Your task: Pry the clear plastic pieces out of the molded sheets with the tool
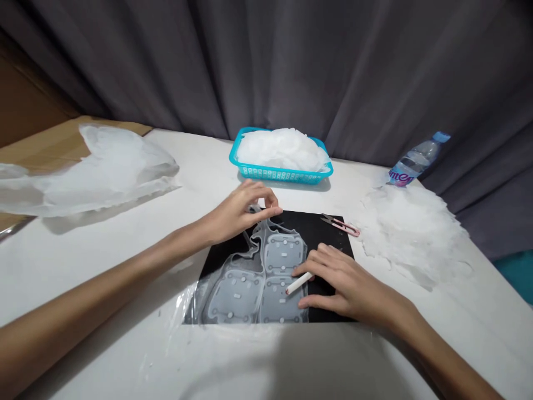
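Note:
A translucent molded sheet [284, 253] with several rounded rectangular panels lies on a black mat [328, 311]. Thin stringy edging [259, 229] rises from the sheet's far left part, and my left hand [250, 208] pinches its upper end between thumb and fingers. My right hand [333, 278] rests at the sheet's right edge, with fingertips on or close to it. A white stick-shaped tool [300, 282] with a reddish-brown tip sits in that hand, its tip over the near right panel. Whether the tip touches the panel, I cannot tell.
Pink-handled thread snips [340, 224] lie at the mat's far right corner. Behind stands a turquoise basket [283, 176] heaped with white translucent pieces. More such pieces [412, 233] are piled at right, beside a tilted water bottle [416, 161]. A crumpled plastic bag [108, 172] lies left.

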A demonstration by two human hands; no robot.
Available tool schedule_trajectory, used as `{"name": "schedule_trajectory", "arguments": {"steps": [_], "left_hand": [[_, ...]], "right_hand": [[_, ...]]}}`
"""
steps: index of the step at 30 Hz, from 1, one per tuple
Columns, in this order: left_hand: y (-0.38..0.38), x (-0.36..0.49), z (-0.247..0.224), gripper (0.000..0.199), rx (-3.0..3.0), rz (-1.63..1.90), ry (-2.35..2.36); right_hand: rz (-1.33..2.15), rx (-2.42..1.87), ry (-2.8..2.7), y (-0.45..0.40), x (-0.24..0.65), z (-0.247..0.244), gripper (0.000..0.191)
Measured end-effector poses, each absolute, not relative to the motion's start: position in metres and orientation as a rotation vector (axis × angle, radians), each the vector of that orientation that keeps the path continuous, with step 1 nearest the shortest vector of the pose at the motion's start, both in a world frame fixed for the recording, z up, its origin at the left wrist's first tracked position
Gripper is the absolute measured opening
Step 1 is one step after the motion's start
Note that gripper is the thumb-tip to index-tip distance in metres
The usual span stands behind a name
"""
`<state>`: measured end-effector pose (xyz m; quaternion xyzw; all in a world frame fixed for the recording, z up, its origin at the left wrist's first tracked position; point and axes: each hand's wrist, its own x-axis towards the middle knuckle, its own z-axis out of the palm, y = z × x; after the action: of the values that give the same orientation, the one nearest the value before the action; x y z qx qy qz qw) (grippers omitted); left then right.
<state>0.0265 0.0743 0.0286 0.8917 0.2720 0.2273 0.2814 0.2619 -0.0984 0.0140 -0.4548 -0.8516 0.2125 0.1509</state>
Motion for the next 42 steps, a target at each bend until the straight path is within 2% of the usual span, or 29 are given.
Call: {"name": "schedule_trajectory", "arguments": {"steps": [3,7,9,11,13,17,19,22,26,31,42], "left_hand": [[0.071,0.022,0.032,0.027,2.676,0.696,0.712],[0.051,0.017,0.034,0.029,2.655,0.337,0.406],[0.038,0.015,0.027,0.041,2.574,0.197,0.302],[0.029,0.014,0.018,0.059,2.591,0.176,0.242],[0.023,0.013,0.009,0.067,2.643,0.184,0.239],[0.018,0.014,0.001,0.069,2.662,0.222,0.32],[0.016,0.015,0.0,0.071,2.648,0.232,0.358],[0.014,0.015,-0.002,0.074,2.646,0.245,0.386],[0.016,0.013,-0.005,0.07,2.658,0.398,0.344],[0.02,0.012,-0.007,0.037,2.602,0.428,0.358],[0.001,0.013,-0.01,0.057,2.553,0.198,0.631]], "right_hand": [[0.63,-1.31,-2.418,-0.097,0.263,0.015,0.034],[0.641,-1.298,-2.375,-0.095,0.267,0.011,0.034],[0.605,-1.28,-2.382,-0.094,0.27,0.01,0.03],[0.523,-1.256,-2.374,-0.092,0.273,0.008,0.018],[0.389,-1.224,-2.282,-0.091,0.275,0.008,0.012],[0.18,-1.219,-1.913,-0.09,0.275,0.009,0.031],[0.265,-1.269,-1.796,-0.091,0.276,0.01,0.042],[0.58,-1.281,-1.705,-0.092,0.276,0.008,0.054],[0.753,-1.224,-1.732,-0.091,0.27,0.002,0.04],[0.884,-1.223,-1.752,-0.091,0.264,0.0,0.02],[0.898,-1.13,-1.959,-0.093,0.264,0.004,0.012]]}}
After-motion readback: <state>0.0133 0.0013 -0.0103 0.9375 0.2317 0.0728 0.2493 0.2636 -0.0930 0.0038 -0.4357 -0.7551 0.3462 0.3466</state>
